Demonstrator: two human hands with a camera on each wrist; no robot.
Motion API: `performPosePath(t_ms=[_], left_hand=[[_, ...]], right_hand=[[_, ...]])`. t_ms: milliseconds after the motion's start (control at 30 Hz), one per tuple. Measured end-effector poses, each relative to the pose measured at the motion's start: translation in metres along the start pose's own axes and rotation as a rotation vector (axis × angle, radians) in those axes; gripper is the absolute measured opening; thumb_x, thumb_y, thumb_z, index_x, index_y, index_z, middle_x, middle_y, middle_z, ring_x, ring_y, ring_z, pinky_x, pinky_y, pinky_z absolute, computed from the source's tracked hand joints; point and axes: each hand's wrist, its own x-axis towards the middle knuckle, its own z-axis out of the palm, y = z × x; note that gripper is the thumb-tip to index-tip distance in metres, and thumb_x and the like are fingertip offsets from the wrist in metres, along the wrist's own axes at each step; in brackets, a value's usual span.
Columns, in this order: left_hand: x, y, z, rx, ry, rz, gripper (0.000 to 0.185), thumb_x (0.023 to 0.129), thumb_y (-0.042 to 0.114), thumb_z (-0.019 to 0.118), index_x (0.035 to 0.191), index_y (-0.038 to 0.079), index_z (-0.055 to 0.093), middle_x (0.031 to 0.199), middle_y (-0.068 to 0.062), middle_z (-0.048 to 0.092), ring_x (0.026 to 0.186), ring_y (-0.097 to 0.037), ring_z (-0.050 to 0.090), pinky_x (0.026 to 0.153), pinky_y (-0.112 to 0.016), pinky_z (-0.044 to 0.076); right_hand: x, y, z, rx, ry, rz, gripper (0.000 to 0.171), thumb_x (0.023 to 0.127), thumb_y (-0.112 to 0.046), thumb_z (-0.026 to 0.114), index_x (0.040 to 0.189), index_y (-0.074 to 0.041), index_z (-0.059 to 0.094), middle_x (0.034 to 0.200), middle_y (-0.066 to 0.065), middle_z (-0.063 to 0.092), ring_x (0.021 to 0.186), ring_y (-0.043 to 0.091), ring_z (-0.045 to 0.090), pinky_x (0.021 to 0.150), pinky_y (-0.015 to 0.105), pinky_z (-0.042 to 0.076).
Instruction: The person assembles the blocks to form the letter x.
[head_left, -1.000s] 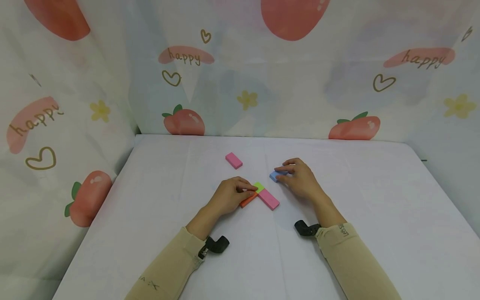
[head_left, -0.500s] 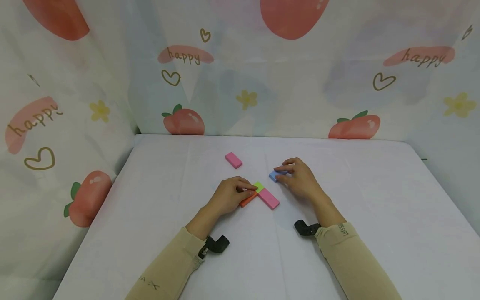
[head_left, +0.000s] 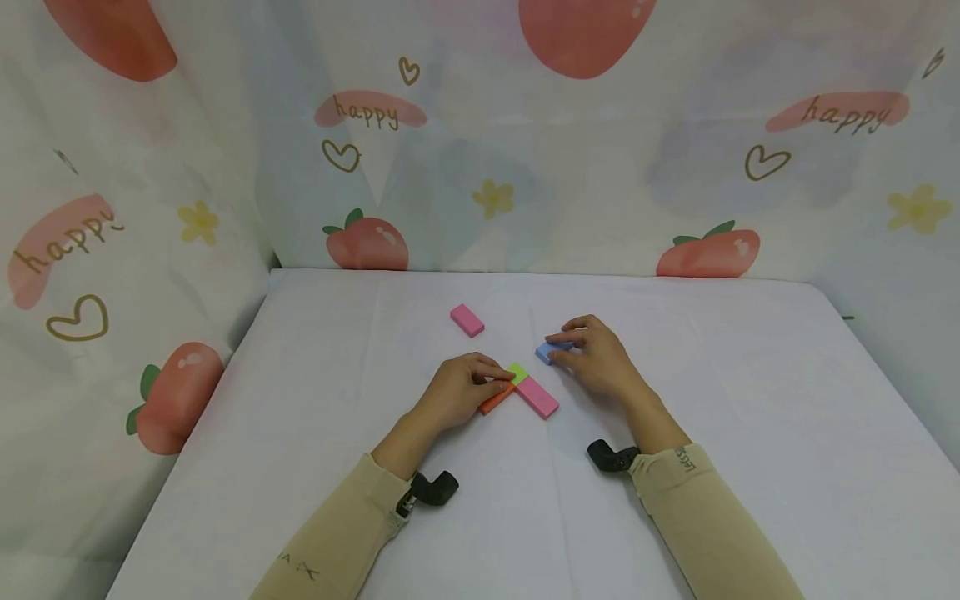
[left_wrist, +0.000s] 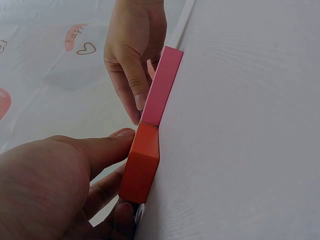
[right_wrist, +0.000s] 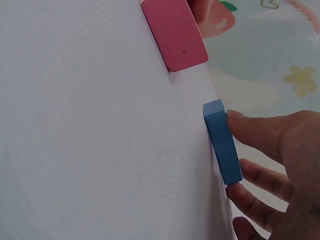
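Note:
In the head view, my left hand [head_left: 459, 390] is at a small joined group of blocks: an orange block [head_left: 496, 401], a lime-green block [head_left: 519, 372] and a pink block [head_left: 537, 398]. The left wrist view has its thumb and fingers gripping the orange block [left_wrist: 140, 165], whose end meets the pink block [left_wrist: 162, 87]. To the right, my right hand [head_left: 602, 357] pinches a blue block [head_left: 548, 352] between thumb and fingers. In the right wrist view the blue block [right_wrist: 222, 142] stands a short gap from the pink block [right_wrist: 176, 35]. Fingers partly cover the green block.
Another pink block [head_left: 467, 320] lies alone farther back on the white table [head_left: 360, 350]. A printed cloth backdrop [head_left: 585, 167] rises behind the table and along its left side. A black camera mount [head_left: 435, 489] sticks out from the left wrist, another [head_left: 612, 457] from the right.
My right hand and the blue block have shifted very slightly left, closer to the joined blocks. My left hand and the other blocks stay put.

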Motion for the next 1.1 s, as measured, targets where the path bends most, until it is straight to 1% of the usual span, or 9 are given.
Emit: performPosePath(t_ms=[333,700,1100], left_hand=[[-0.0003,0.0013,-0.0002,0.001,0.002,0.003,0.016,0.089,0.034,0.069,0.104,0.035,0.076,0.108,0.016,0.064,0.092,-0.007,0.056,0.078,-0.026,0.046],[-0.0001,-0.001,0.0017,-0.003,0.01,0.014,0.016,0.089,0.034,0.069,0.104,0.035,0.076,0.107,0.016,0.064,0.093,-0.007,0.057,0.077,-0.025,0.047],[0.0002,-0.0014,0.0013,0.006,0.01,0.019,0.016,0.09,0.034,0.069,0.105,0.035,0.076,0.108,0.016,0.064,0.092,-0.007,0.057,0.078,-0.025,0.047]], right_hand=[[-0.0013,-0.0031,-0.0017,0.009,-0.009,-0.006,0.03,0.09,-0.03,0.069,0.118,-0.019,0.071,0.133,0.007,0.049,0.121,0.031,0.048,0.102,0.052,0.038],[-0.0003,-0.0029,0.0008,0.011,-0.021,-0.01,0.029,0.089,-0.032,0.07,0.116,-0.021,0.072,0.131,0.005,0.05,0.118,0.029,0.05,0.099,0.049,0.041],[-0.0008,-0.0058,0.0017,0.004,-0.025,-0.027,0.029,0.088,-0.031,0.071,0.115,-0.021,0.072,0.13,0.005,0.05,0.115,0.028,0.051,0.098,0.048,0.041]])
